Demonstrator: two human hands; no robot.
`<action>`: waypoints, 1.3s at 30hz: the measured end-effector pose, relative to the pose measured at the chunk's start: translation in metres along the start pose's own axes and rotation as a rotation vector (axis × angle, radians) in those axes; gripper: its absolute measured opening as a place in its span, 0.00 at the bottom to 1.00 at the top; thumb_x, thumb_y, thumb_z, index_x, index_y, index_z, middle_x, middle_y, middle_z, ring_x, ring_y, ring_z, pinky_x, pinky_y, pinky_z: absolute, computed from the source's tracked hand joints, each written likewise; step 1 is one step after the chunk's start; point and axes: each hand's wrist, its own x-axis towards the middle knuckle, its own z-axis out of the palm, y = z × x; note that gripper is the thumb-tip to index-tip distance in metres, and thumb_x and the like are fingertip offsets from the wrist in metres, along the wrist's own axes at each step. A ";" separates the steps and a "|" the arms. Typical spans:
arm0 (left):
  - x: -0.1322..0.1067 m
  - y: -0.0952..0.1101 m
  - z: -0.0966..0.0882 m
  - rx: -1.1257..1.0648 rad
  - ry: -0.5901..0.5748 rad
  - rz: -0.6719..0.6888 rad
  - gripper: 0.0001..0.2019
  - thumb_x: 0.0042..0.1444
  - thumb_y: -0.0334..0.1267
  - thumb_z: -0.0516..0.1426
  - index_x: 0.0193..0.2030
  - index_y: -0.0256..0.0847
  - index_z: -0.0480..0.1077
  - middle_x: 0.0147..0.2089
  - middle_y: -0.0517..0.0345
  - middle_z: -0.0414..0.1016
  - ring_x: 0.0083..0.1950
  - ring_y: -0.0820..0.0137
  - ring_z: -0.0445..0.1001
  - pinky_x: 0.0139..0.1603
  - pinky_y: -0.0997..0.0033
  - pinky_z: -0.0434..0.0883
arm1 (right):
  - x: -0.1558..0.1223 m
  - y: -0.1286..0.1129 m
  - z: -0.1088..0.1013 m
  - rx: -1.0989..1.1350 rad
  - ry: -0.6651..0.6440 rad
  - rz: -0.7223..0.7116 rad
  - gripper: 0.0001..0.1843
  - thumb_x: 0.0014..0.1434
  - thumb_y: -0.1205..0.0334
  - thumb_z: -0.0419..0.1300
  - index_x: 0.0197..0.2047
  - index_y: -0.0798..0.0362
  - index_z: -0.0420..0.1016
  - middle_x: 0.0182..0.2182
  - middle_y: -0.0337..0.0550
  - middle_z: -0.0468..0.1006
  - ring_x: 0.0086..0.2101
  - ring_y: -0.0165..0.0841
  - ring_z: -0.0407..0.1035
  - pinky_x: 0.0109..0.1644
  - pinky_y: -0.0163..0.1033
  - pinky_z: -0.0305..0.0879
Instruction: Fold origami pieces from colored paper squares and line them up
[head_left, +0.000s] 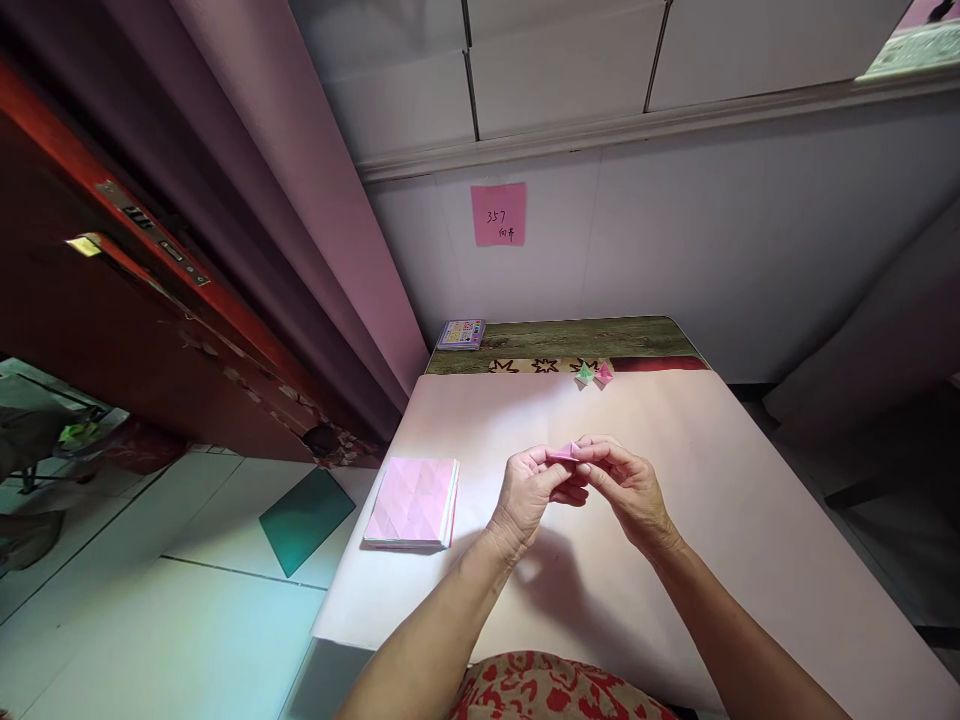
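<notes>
Both forearms reach forward; left hand (527, 490) and right hand (631, 487) meet fingertip to fingertip; each grip pinched tight.

My fingers cover most of the small pink folded paper piece (564, 452) pinched between my left hand (529, 492) and right hand (631, 486), so I cannot tell its shape. The tiny green and pink folded paper figures (594, 375) are too small to make out. My forearms (420, 650) run off the bottom edge.
</notes>
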 end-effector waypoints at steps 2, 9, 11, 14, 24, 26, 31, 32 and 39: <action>-0.002 0.002 0.001 -0.007 -0.006 0.022 0.20 0.44 0.47 0.68 0.37 0.32 0.75 0.29 0.50 0.79 0.26 0.67 0.77 0.33 0.65 0.76 | -0.001 -0.001 -0.002 -0.036 -0.040 -0.029 0.07 0.58 0.57 0.64 0.39 0.47 0.83 0.40 0.46 0.75 0.42 0.38 0.71 0.45 0.43 0.72; -0.011 0.010 0.000 -0.019 -0.124 0.050 0.20 0.46 0.48 0.67 0.38 0.31 0.75 0.32 0.46 0.80 0.30 0.65 0.78 0.39 0.61 0.77 | -0.006 -0.008 -0.009 -0.241 -0.034 -0.234 0.10 0.62 0.59 0.60 0.42 0.44 0.83 0.39 0.47 0.77 0.42 0.39 0.72 0.45 0.45 0.70; -0.012 0.012 -0.001 -0.017 -0.147 0.062 0.22 0.46 0.49 0.68 0.40 0.30 0.76 0.34 0.45 0.80 0.32 0.63 0.79 0.42 0.59 0.77 | -0.006 -0.011 -0.009 -0.302 -0.018 -0.252 0.11 0.62 0.59 0.60 0.43 0.44 0.83 0.39 0.47 0.78 0.41 0.40 0.73 0.46 0.46 0.70; -0.011 0.011 -0.002 -0.005 -0.126 0.071 0.24 0.45 0.49 0.69 0.42 0.30 0.76 0.32 0.47 0.80 0.32 0.64 0.79 0.41 0.59 0.77 | -0.005 -0.016 -0.007 -0.336 -0.024 -0.263 0.11 0.62 0.59 0.59 0.43 0.43 0.83 0.40 0.47 0.78 0.42 0.40 0.73 0.47 0.46 0.70; -0.015 0.011 -0.004 0.134 -0.094 0.052 0.20 0.47 0.48 0.68 0.38 0.32 0.77 0.29 0.52 0.77 0.28 0.68 0.76 0.35 0.67 0.75 | -0.001 -0.012 -0.008 -0.320 -0.099 -0.191 0.14 0.60 0.56 0.64 0.50 0.43 0.81 0.38 0.45 0.81 0.38 0.38 0.75 0.43 0.44 0.72; -0.015 0.012 -0.004 0.161 -0.106 0.064 0.18 0.48 0.47 0.68 0.37 0.32 0.77 0.29 0.51 0.77 0.29 0.68 0.76 0.35 0.68 0.75 | -0.002 -0.011 -0.009 -0.308 -0.112 -0.177 0.14 0.60 0.56 0.64 0.49 0.43 0.81 0.36 0.44 0.81 0.36 0.37 0.75 0.40 0.43 0.72; -0.015 0.009 -0.001 0.180 -0.059 0.109 0.17 0.51 0.46 0.66 0.39 0.34 0.72 0.31 0.51 0.77 0.31 0.67 0.77 0.37 0.64 0.76 | -0.001 -0.010 -0.009 -0.331 -0.075 -0.159 0.12 0.60 0.55 0.64 0.47 0.44 0.82 0.34 0.45 0.81 0.33 0.37 0.75 0.37 0.42 0.71; -0.015 0.008 -0.001 0.185 -0.034 0.122 0.17 0.52 0.45 0.65 0.41 0.36 0.69 0.31 0.52 0.78 0.30 0.67 0.77 0.37 0.64 0.76 | -0.001 -0.011 -0.008 -0.340 -0.063 -0.153 0.12 0.60 0.55 0.64 0.46 0.44 0.82 0.34 0.45 0.82 0.33 0.36 0.75 0.37 0.42 0.71; -0.017 0.010 -0.004 0.650 0.006 0.434 0.07 0.60 0.40 0.58 0.42 0.41 0.69 0.35 0.56 0.79 0.34 0.69 0.78 0.38 0.71 0.74 | -0.003 -0.016 -0.001 -0.282 -0.029 -0.013 0.11 0.61 0.52 0.63 0.41 0.48 0.83 0.35 0.44 0.83 0.35 0.37 0.75 0.40 0.42 0.71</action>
